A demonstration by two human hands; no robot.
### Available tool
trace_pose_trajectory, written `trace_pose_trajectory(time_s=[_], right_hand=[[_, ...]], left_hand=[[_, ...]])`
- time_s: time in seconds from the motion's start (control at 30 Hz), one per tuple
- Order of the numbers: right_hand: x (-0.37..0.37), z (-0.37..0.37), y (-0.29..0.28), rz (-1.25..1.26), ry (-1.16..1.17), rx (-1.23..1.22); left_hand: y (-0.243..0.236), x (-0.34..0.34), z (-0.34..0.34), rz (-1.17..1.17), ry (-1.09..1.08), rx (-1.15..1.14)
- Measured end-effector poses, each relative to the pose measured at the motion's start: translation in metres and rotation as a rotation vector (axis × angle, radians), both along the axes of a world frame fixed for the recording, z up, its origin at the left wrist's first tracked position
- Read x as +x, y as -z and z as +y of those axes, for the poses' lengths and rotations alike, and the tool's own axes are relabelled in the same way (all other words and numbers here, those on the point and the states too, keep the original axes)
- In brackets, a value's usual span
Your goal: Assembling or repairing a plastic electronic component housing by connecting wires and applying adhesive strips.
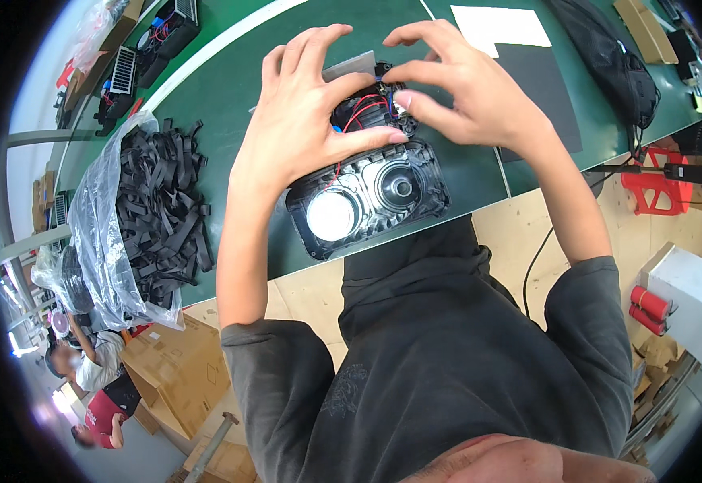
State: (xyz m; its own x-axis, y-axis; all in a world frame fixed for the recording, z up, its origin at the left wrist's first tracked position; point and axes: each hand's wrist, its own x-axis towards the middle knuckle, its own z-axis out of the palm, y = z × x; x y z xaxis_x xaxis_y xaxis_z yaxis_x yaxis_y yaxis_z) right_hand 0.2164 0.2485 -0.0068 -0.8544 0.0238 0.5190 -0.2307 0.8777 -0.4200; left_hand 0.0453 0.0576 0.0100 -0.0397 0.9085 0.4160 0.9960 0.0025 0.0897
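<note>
On the bench edge in front of me lies an opened black plastic housing in two joined-looking halves. The near half (367, 189) holds a round whitish disc (332, 215) and a dark round cone (399, 188). Red wires (359, 111) run across the far half (351, 121), where a small circuit board (391, 101) sits at its right side. My left hand (299, 109) spans the far half, thumb along its near edge and index fingertip by the board; the other fingers arch above. My right hand (468, 88) bends thumb and index finger at the board's end; what they pinch is too small to name.
A clear plastic bag (97, 217) of black straps (166, 193) lies left. Solar-panel units (123, 76) stand far left. White paper (504, 26), a dark sheet (536, 97) and a black bag (609, 64) lie right. A red stool (657, 181) and cardboard box (178, 370) flank the bench; two people work left.
</note>
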Motion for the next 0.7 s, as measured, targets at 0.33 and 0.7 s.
trace_pose_trajectory(time_s=[0.33,0.7], right_hand=[[-0.012,-0.016,0.006,0.066,0.063,0.323],[-0.023,0.0,0.008,-0.106,-0.1,0.362]], left_hand=[[-0.006,0.011,0.008,-0.115,-0.087,-0.168],[-0.007,0.018,0.024,0.015,-0.103,-0.243]])
